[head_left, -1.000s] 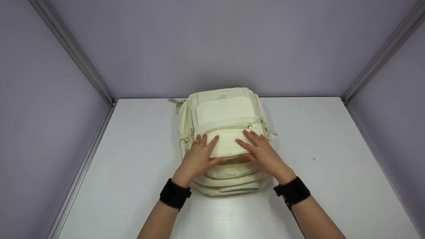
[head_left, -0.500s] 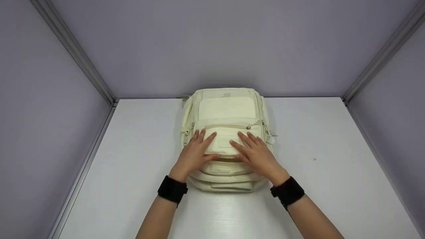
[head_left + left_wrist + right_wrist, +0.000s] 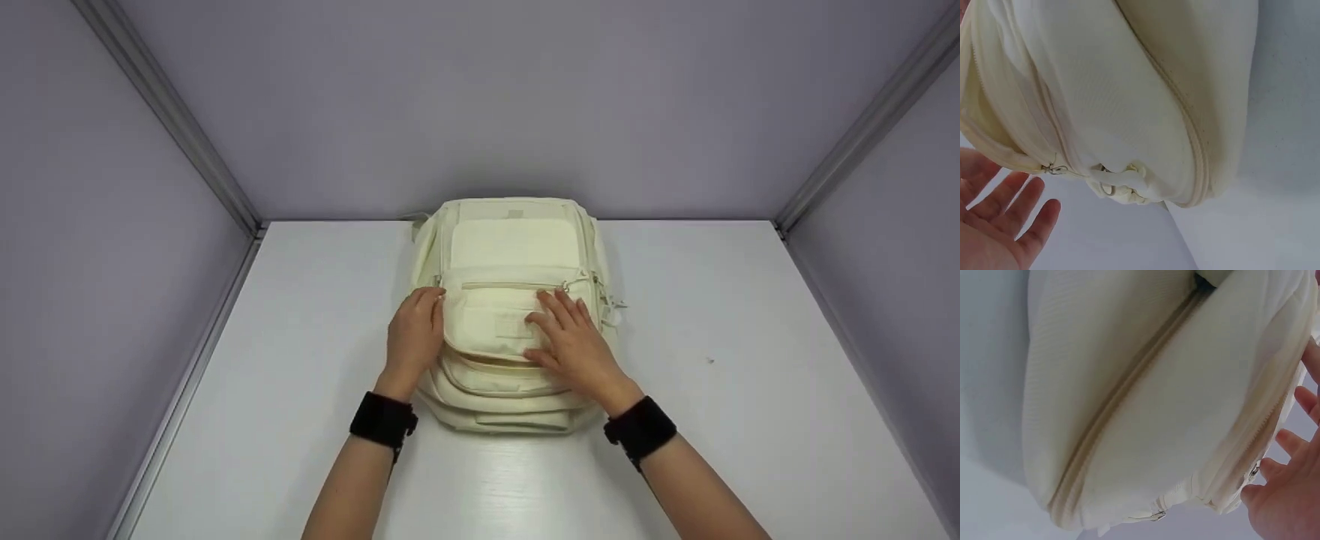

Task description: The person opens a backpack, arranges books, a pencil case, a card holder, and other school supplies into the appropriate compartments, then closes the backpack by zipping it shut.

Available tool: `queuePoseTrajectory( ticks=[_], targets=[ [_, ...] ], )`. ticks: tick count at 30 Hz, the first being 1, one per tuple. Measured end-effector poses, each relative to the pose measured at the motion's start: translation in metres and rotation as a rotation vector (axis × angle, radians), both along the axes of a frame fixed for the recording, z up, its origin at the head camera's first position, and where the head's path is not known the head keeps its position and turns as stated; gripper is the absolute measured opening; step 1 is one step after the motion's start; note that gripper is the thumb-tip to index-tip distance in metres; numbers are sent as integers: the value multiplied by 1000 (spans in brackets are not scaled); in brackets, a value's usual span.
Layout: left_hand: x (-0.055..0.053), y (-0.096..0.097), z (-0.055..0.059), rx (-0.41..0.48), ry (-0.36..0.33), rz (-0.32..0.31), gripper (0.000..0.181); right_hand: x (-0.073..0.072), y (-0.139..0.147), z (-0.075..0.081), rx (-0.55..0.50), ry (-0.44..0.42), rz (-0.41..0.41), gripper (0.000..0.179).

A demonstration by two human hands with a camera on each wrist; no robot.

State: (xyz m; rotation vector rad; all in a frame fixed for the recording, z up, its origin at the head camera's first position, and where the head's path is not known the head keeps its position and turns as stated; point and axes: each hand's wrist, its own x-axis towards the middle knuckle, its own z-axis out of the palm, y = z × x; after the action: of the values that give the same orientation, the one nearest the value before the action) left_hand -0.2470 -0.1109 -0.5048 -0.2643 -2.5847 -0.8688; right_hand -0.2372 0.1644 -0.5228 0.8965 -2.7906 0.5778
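Observation:
A cream backpack [image 3: 517,244] lies on the white table, its front facing up. Its front pocket [image 3: 487,334] gapes along the lower edge, with the zip undone. My left hand [image 3: 415,330] is at the pocket's left side, fingers loosely bent. In the left wrist view those fingers [image 3: 1016,208] are close under a small zip pull [image 3: 1053,167] at the end of the opening. My right hand [image 3: 577,349] rests on the right part of the pocket with its fingers spread. A zip pull [image 3: 1253,471] shows near the right fingers in the right wrist view.
The white table [image 3: 315,360] extends around the backpack. A grey back wall [image 3: 517,97] rises right behind the bag, and side walls stand left and right. A tiny speck [image 3: 711,361] lies on the table to the right. Cords [image 3: 616,304] hang at the bag's right side.
The backpack has straightened and shifted slightly. My left hand has left the pocket's front and moved to its left side. The right hand stays on the pocket.

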Motion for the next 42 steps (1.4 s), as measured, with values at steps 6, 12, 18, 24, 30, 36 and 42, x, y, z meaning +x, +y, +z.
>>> queuePoseTrajectory(
  ticks=[6, 12, 18, 24, 30, 36, 42],
  targets=[
    [-18, -10, -3, 39, -219, 33, 37, -5, -1, 3, 23, -20, 27, 68],
    [-30, -12, -5, 80, -416, -40, 48, -6, -4, 10, -16, -114, 80, 64],
    [-36, -11, -7, 82, -300, 4, 33, -7, -16, 17, -24, -146, 31, 54],
    [-38, -11, -10, 82, -243, 52, 25, -9, -27, 24, 20, -136, -15, 50],
    [-37, -12, -11, 63, -237, 80, 20, -10, -33, 30, 57, -178, -30, 49],
    [-36, -12, -13, 46, -216, 86, 21, -12, -37, 38, 53, -279, -17, 47],
    [-31, -12, -12, 27, -184, 71, 24, -12, -40, 40, 69, -292, -26, 49]
  ],
)
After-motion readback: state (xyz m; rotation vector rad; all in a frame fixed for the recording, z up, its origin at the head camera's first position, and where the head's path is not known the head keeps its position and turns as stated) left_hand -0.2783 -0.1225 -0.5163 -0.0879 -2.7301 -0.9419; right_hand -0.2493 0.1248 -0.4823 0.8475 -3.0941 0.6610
